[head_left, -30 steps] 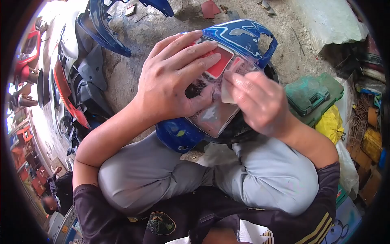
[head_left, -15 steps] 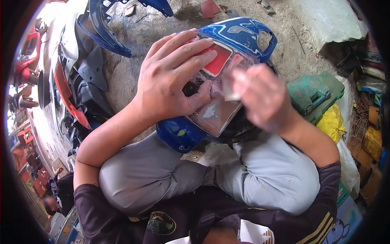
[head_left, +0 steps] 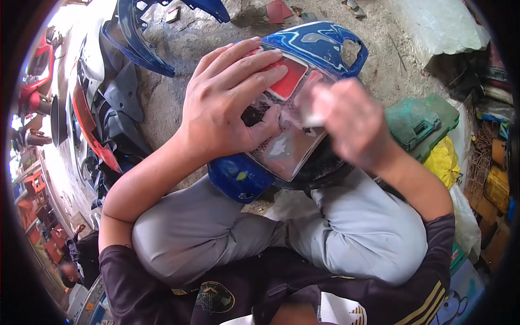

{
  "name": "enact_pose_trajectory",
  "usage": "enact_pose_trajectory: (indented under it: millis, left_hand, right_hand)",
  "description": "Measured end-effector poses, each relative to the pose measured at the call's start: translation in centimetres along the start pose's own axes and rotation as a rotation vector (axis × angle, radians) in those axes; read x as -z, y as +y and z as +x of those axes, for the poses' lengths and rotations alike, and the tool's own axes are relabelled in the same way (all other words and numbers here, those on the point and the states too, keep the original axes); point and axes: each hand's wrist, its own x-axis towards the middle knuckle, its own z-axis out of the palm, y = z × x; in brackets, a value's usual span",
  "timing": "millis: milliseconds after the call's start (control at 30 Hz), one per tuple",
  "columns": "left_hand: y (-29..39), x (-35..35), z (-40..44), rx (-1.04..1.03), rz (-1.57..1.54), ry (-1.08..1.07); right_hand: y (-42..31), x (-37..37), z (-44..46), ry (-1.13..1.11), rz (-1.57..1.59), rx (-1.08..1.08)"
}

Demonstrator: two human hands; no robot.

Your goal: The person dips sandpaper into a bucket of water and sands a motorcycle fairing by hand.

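Observation:
A blue motorcycle body panel (head_left: 311,38) with pale wavy sanded bands lies in front of me above my lap, with a dark rounded thing (head_left: 325,176) under it. Its middle has a red patch (head_left: 290,81), a pinkish mesh-textured strip and a dull brown area with grey blotches. My left hand (head_left: 230,95) grips the panel from the left, fingers stretched over the red patch and thumb bent in near the mesh. Blurred by motion, my right hand (head_left: 352,119) is closed over the panel's right side. Something small and whitish shows at its fingertips; its kind is unclear.
Another blue panel (head_left: 138,43) lies at upper left beside grey, black and red plastic parts (head_left: 95,127). A green case (head_left: 417,124) and a yellow bag (head_left: 441,162) are at right. Reddish sheets (head_left: 279,11) lie on the floor. Another person (head_left: 81,254) is at lower left.
My right hand has shifted slightly right and remains blurred. The panel has moved a little to the left; my left hand keeps its place on it.

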Motion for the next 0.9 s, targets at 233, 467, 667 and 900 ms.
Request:
enact_pose_trajectory:
  millis: [233, 467, 667, 900]
  left_hand:
    - [-0.3, -0.5, -0.2, -0.008, -0.003, 0.027]
    - [-0.2, -0.4, -0.2, -0.01, 0.001, 0.013]
    - [-0.3, -0.4, -0.2, -0.004, 0.002, 0.019]
    - [0.0, 0.0, 0.0, 0.007, 0.005, 0.007]
  right_hand:
    - [-0.6, 0.1, 0.1, -0.035, -0.021, 0.096]
    - [-0.6, 0.3, -0.1, -0.075, -0.085, 0.013]
    - [-1.7, -0.1, 0.0, -0.077, -0.047, 0.019]
    - [-2.3, 0.0, -0.6, -0.091, -0.025, 0.131]
